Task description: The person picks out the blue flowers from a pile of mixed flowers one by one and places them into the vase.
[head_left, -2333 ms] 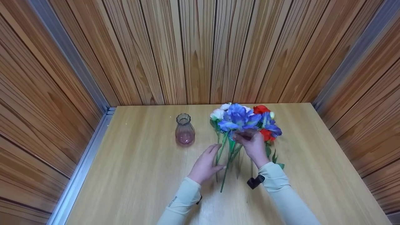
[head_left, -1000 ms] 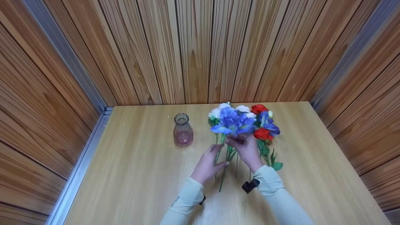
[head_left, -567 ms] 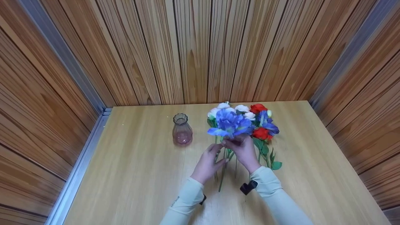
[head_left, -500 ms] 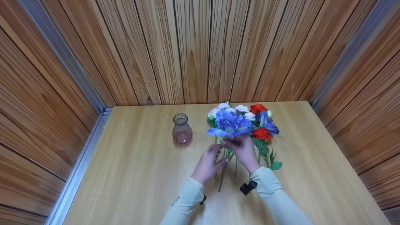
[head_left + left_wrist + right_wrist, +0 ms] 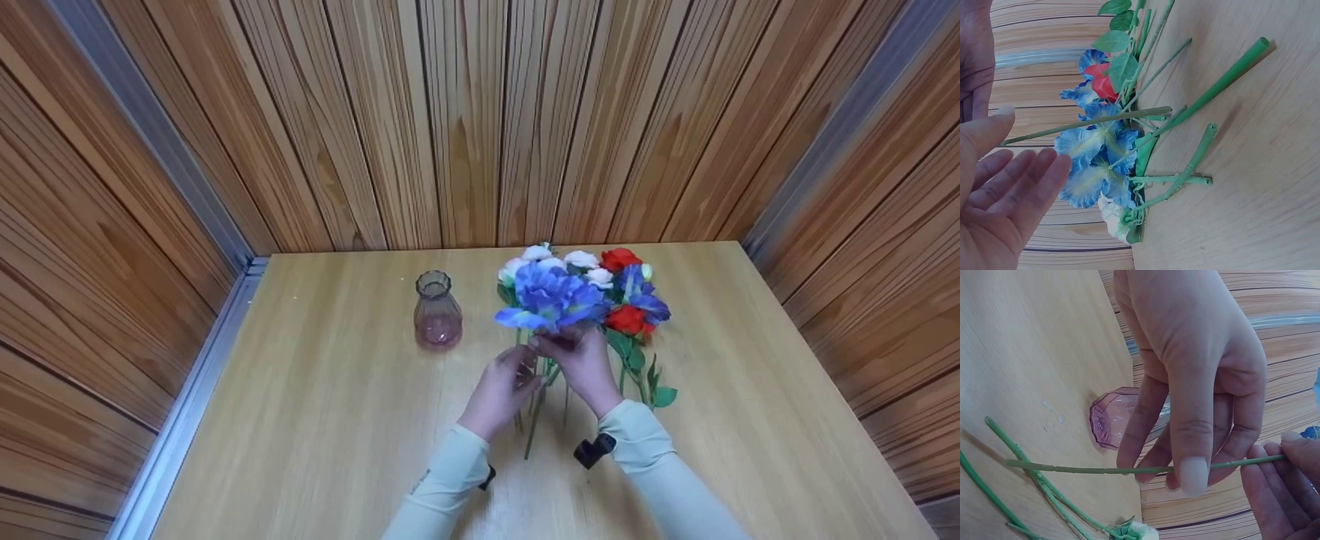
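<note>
Your right hand (image 5: 583,367) pinches the blue flower (image 5: 550,298) stem just below the bloom. Your left hand (image 5: 501,390), fingers extended and relaxed, touches that stem above the desk (image 5: 322,420).

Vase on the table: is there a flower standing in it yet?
No, the vase stands by itself with nothing in its mouth, while the blue flower is held up by the right hand beside it.
</note>
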